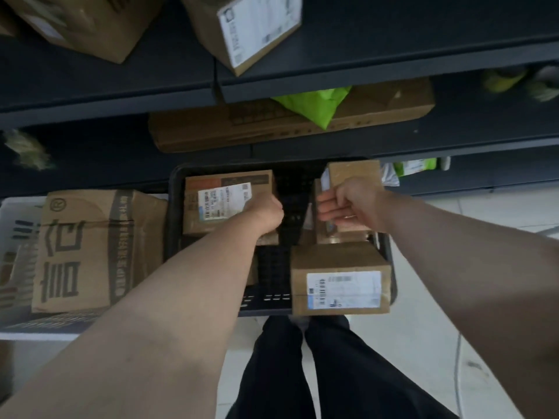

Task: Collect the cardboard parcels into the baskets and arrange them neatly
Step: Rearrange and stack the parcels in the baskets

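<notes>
A brown cardboard parcel with a white barcode label (217, 204) lies in the far left part of a black slatted plastic basket (172, 225). The left grip (266, 214), a bare hand, is clamped on this parcel's right near corner with its fingers curled under the edge. The right grip (351, 204) is closed round a smaller plain brown cardboard parcel (354, 172), fingers wrapped over its left side. That parcel stands on edge at the basket's far right corner; whether it touches the basket floor cannot be told. A third brown parcel with a wide white label (340, 279) sits in the near right corner, its label facing up, just below the right grip.

Beside the black basket on the left, a large brown carton printed with dark characters (90, 249) rests in a white plastic basket (15, 237). Behind both baskets rise dark metal shelves (453, 40). A long flat cardboard box (287, 128) lies on the lower shelf with a bright green plastic bag (314, 107) on top of it. Two more cartons, one labelled (254, 28) and one plain (81, 22), stand on the shelf above. The person's legs in black trousers (302, 373) stand on a pale tiled floor (423, 343).
</notes>
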`<action>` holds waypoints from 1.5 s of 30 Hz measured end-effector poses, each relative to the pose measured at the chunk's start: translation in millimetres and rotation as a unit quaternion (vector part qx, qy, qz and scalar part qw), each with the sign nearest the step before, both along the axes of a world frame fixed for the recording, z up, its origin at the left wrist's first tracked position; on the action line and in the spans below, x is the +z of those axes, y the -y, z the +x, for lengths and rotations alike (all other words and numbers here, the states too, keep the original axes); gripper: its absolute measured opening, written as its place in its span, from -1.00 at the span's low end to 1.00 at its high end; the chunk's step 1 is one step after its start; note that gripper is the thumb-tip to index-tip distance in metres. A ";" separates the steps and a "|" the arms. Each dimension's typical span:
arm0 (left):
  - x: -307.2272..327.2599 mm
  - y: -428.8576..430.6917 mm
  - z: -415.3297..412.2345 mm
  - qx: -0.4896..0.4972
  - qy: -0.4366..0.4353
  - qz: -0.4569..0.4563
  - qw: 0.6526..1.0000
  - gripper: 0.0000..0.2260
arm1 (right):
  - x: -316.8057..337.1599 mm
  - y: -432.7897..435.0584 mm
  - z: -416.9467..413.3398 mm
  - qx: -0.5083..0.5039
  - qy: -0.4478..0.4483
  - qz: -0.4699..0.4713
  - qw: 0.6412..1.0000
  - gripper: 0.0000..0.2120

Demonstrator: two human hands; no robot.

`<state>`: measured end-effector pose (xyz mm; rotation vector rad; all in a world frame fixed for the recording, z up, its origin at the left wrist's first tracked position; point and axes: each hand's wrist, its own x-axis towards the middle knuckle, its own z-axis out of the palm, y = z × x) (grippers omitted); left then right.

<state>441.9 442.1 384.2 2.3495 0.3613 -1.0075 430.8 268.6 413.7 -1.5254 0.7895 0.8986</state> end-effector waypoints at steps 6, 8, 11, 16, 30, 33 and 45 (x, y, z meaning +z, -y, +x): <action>4.4 42.0 -37.2 0.014 -0.209 -0.001 0.978 -0.37 | 10.4 79.8 -43.8 0.134 -0.054 -0.196 0.970 -0.71; 0.5 51.0 -47.1 -0.016 -0.223 0.037 0.974 -0.39 | 9.2 88.4 -55.5 0.175 -0.073 -0.203 0.961 -0.77; -8.1 58.0 -62.2 0.005 -0.231 0.057 0.971 -0.47 | 2.9 83.2 -70.1 0.168 -0.116 -0.139 0.969 -0.81; -15.9 53.4 -73.9 0.040 -0.206 0.051 0.976 -0.55 | -11.6 69.9 -82.9 0.125 -0.136 -0.102 0.977 -0.86; -21.5 48.8 -71.3 -0.153 -0.134 0.086 0.975 -0.54 | -18.1 58.3 -75.9 0.193 -0.148 -0.119 0.962 -0.69; -29.3 45.3 -70.3 -0.195 -0.134 0.099 0.967 -0.39 | -25.4 57.9 -70.4 0.273 -0.011 -0.335 0.902 -0.69; -38.6 45.1 -83.5 -0.319 -0.096 0.094 0.938 0.01 | -80.0 19.5 -22.0 0.174 0.084 -0.386 0.902 0.30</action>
